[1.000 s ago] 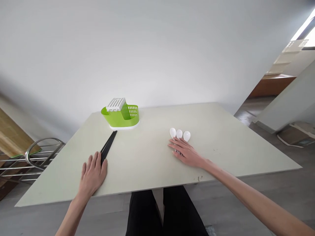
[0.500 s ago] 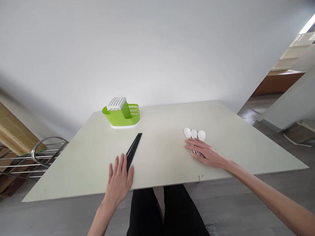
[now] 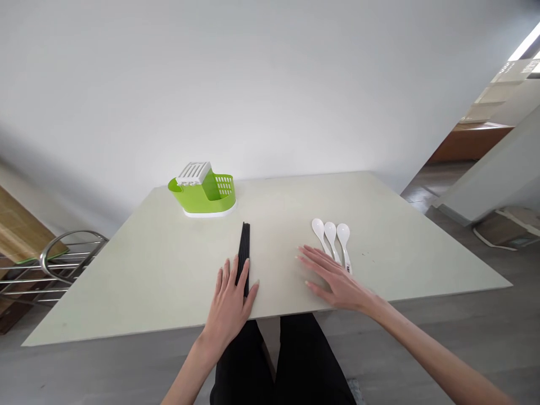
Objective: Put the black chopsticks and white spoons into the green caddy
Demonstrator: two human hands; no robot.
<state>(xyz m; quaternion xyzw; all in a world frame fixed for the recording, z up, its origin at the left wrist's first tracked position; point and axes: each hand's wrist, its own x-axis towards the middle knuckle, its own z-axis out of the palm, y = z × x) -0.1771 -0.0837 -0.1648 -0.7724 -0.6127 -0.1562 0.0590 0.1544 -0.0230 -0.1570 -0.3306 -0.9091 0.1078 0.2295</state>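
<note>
Fingers spread, my left hand lies over the near part of a bundle of black chopsticks, whose far ends point toward the wall. My right hand is open with its fingers stretched to the left, over or just in front of the spoon handles. Three white spoons lie side by side, bowls away from me; my hand hides part of their handles. Farther back at the left stands a green utensil holder with a white slotted top and a white base.
All of this rests on a pale table set against a white wall. A metal rack stands at the left of the table, and a stool is on the floor at the right.
My left hand has moved right, and the chopsticks with it, now straighter and closer together. My right hand has shifted left and nearer to me, uncovering more of the spoons.
</note>
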